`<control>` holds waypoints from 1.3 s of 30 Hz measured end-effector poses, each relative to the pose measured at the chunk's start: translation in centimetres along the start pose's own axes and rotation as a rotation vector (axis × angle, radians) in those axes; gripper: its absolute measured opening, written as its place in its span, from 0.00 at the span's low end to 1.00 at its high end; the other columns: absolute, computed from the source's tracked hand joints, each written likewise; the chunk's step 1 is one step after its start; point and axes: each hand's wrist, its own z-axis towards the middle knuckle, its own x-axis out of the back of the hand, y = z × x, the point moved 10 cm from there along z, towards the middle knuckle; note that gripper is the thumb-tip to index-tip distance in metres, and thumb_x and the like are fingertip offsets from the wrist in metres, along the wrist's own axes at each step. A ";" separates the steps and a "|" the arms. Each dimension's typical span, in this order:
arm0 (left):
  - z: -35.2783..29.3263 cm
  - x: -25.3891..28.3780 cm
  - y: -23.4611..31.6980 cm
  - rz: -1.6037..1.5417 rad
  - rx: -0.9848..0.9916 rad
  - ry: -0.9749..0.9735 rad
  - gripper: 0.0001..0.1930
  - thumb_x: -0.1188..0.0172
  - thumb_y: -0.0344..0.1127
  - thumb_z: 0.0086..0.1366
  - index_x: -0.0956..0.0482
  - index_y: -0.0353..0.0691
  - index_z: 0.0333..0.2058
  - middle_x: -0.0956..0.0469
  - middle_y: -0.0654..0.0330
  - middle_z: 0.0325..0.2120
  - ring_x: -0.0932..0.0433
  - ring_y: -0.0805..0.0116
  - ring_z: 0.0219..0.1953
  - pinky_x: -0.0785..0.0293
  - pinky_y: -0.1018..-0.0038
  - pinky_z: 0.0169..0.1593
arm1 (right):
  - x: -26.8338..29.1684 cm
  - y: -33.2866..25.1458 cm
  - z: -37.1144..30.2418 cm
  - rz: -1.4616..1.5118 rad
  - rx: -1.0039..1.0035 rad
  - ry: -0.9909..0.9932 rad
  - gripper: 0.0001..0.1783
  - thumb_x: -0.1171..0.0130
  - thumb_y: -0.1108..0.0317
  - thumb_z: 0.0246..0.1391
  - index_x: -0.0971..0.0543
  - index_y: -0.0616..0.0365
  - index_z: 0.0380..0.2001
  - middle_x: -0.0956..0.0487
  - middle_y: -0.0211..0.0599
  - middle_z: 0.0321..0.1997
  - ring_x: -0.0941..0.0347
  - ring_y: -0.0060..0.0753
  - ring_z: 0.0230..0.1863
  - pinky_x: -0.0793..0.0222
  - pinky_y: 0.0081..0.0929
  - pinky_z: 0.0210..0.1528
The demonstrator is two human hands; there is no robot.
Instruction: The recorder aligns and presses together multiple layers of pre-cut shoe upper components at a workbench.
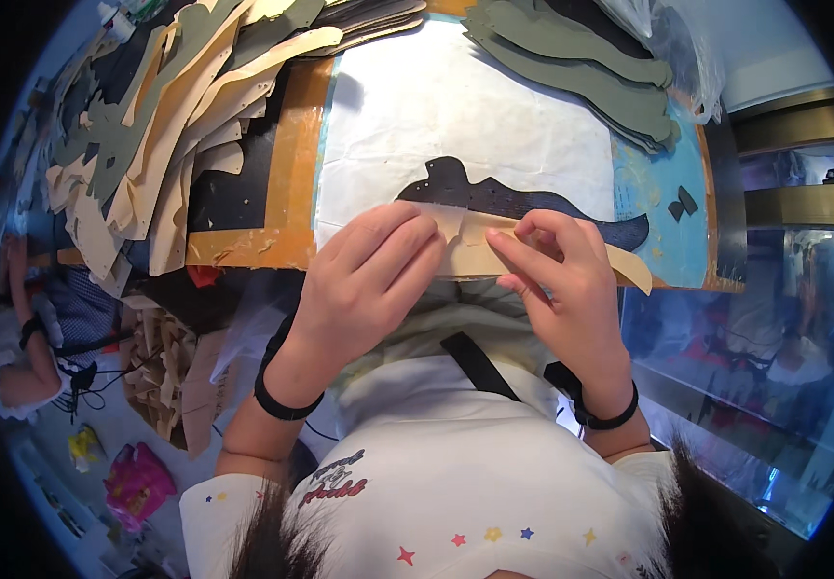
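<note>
Both my hands are over the near edge of the table, at a long cut beige piece (475, 253), perhaps leather or lining. My left hand (373, 270) is closed, its fingertips pinching a thin translucent strip (448, 224) at the left part of the piece. Thumb and finger of my right hand (566, 275) pinch the upper edge of the beige piece, whose tail sticks out to the right beyond the hand. Just behind lies a dark curved cut piece (523, 200) with small holes at its left end, flat on the white sheet (436, 96) and partly covered by the beige piece and my hands.
Overlapping beige and green cut pieces (171, 125) are heaped at the left. Green curved pieces (571, 68) are stacked at the far right, beside clear plastic (682, 48). Small dark scraps (683, 204) lie on the blue surface. Another person's arm (31, 338) shows at far left.
</note>
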 end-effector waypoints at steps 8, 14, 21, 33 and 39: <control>-0.9 -0.8 -0.2 -0.086 0.070 -0.147 0.17 0.34 0.24 0.52 0.17 0.34 0.44 0.17 0.55 0.43 0.16 0.57 0.46 0.17 0.67 0.45 | 0.0 -1.5 0.5 -0.059 0.060 -0.094 0.26 0.26 0.68 0.47 0.15 0.52 0.53 0.22 0.32 0.51 0.26 0.43 0.51 0.27 0.38 0.52; -1.6 -1.3 0.5 -0.079 0.006 -0.123 0.21 0.29 0.35 0.58 0.14 0.43 0.52 0.20 0.60 0.42 0.19 0.60 0.44 0.18 0.67 0.46 | 3.2 0.5 3.2 0.173 -0.021 -0.392 0.17 0.29 0.68 0.56 0.13 0.53 0.50 0.13 0.35 0.34 0.17 0.42 0.36 0.25 0.34 0.43; -2.8 -1.5 1.7 0.033 -0.017 0.015 0.18 0.33 0.32 0.63 0.15 0.39 0.51 0.23 0.57 0.44 0.21 0.60 0.48 0.18 0.66 0.52 | 7.2 7.5 15.4 -0.346 0.313 -0.059 0.24 0.28 0.65 0.55 0.18 0.55 0.55 0.17 0.40 0.55 0.22 0.45 0.58 0.28 0.37 0.62; -3.0 -2.1 1.0 0.003 0.076 0.022 0.18 0.33 0.46 0.64 0.13 0.44 0.49 0.21 0.58 0.44 0.20 0.58 0.47 0.20 0.63 0.52 | 5.2 10.0 17.8 -0.290 0.360 -0.007 0.17 0.26 0.64 0.51 0.17 0.57 0.43 0.16 0.36 0.47 0.20 0.46 0.50 0.24 0.36 0.52; -2.3 -2.0 1.0 -0.083 -0.019 0.054 0.16 0.35 0.38 0.63 0.15 0.37 0.48 0.21 0.55 0.52 0.20 0.56 0.55 0.20 0.63 0.56 | 9.5 9.3 17.0 -0.185 0.249 0.116 0.18 0.28 0.69 0.57 0.16 0.56 0.51 0.14 0.34 0.50 0.18 0.28 0.53 0.27 0.26 0.59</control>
